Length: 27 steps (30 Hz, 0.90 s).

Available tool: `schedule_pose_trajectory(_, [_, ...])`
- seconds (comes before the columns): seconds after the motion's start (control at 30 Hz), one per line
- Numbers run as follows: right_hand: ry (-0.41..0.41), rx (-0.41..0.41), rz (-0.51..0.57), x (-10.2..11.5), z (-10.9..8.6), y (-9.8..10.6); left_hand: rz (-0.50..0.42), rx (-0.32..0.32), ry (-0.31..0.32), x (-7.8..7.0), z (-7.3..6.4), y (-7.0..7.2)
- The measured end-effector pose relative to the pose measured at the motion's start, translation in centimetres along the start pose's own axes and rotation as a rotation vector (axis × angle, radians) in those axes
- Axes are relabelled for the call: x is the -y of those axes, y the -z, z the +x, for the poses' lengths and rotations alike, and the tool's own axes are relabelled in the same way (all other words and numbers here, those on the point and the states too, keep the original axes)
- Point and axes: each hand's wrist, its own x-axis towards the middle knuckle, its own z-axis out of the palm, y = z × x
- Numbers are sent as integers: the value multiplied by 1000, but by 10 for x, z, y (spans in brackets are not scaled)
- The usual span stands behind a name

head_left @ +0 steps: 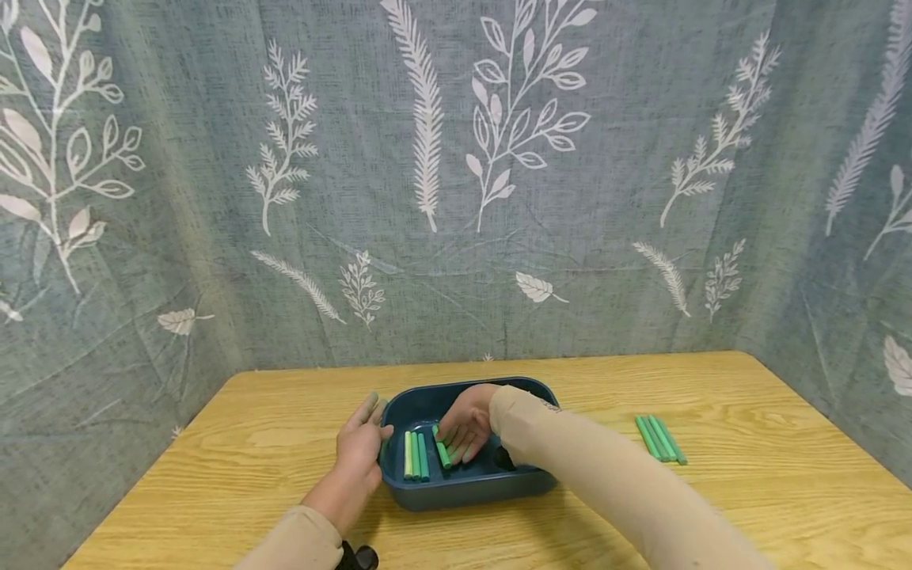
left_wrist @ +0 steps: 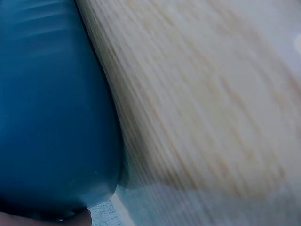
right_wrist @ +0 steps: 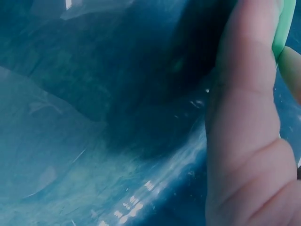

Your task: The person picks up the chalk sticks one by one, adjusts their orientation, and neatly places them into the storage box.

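Observation:
A dark blue plastic basin (head_left: 470, 484) stands on the table. My left hand (head_left: 359, 443) holds its left end, thumb over the rim and fingers along the outside; in the left wrist view a fingertip (left_wrist: 77, 219) shows below the basin wall (left_wrist: 51, 117). Inside the basin my right hand (head_left: 466, 427) pinches a green chalk stick (head_left: 442, 450) between thumb and fingers. That stick (right_wrist: 285, 28) shows at the upper right of the right wrist view. To its left, a yellow chalk stick (head_left: 408, 455), a light green one (head_left: 416, 455) and a teal one (head_left: 423, 457) lie side by side.
Several green chalk sticks (head_left: 659, 439) lie in a row on the table, right of the basin. The wooden table (head_left: 271, 427) is backed by a grey-green curtain (head_left: 442, 301) with white leaf prints. My right sleeve (head_left: 606, 467) crosses the basin's right side and hides part of it.

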Motion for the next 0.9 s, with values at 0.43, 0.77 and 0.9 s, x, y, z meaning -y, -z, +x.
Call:
schedule_pose_trajectory(0.43, [11, -6, 5, 5, -2, -8, -7, 5, 8, -1, -1, -3])
schedule_pose_trajectory(0.77, [61, -21, -14, 4, -6, -2, -5, 6, 13, -1, 0, -3])
schedule_pose_trajectory(0.9, [102, -46, -3, 4, -14, 8, 5, -1, 23, 1, 1, -2])
